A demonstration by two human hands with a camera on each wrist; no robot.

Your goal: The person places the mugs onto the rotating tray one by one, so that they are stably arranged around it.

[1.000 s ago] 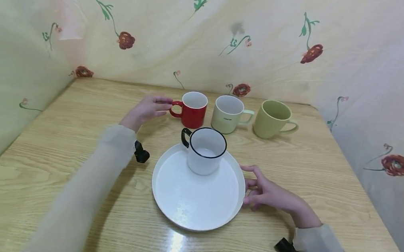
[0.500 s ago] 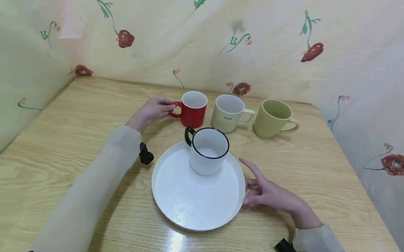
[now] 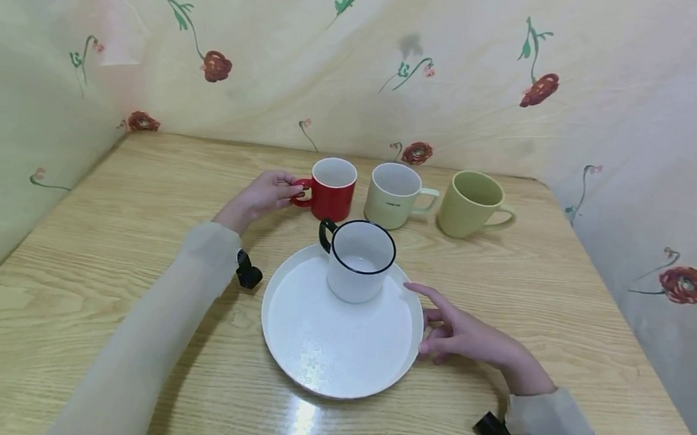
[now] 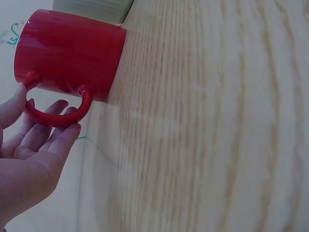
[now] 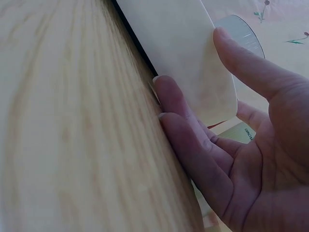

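Note:
My left hand [image 3: 265,193] holds the handle of a red mug [image 3: 333,195] at the back of the table. The left wrist view shows the thumb at the top of the red handle [image 4: 55,119] and the fingers bent behind it. A round white tray [image 3: 336,355] lies in the middle, bearing a white mug [image 3: 355,280] with a black rim and black handle. My right hand [image 3: 469,335] grips the tray's right edge. In the right wrist view its thumb is at the rim, while other fingertips [image 5: 171,92] meet the tray's lower edge.
Right of the red mug, a pale green mug [image 3: 390,204] with lettering and an olive-green mug [image 3: 467,210] stand in a row, handles pointing right. Flowered cloth [image 3: 264,44] rises behind the wooden table [image 3: 109,245] and along both sides.
My left fingers have gone from beside the red handle to holding it. The black-rimmed mug has shifted slightly right on the tray. The right index finger rose, then lowered over the rim.

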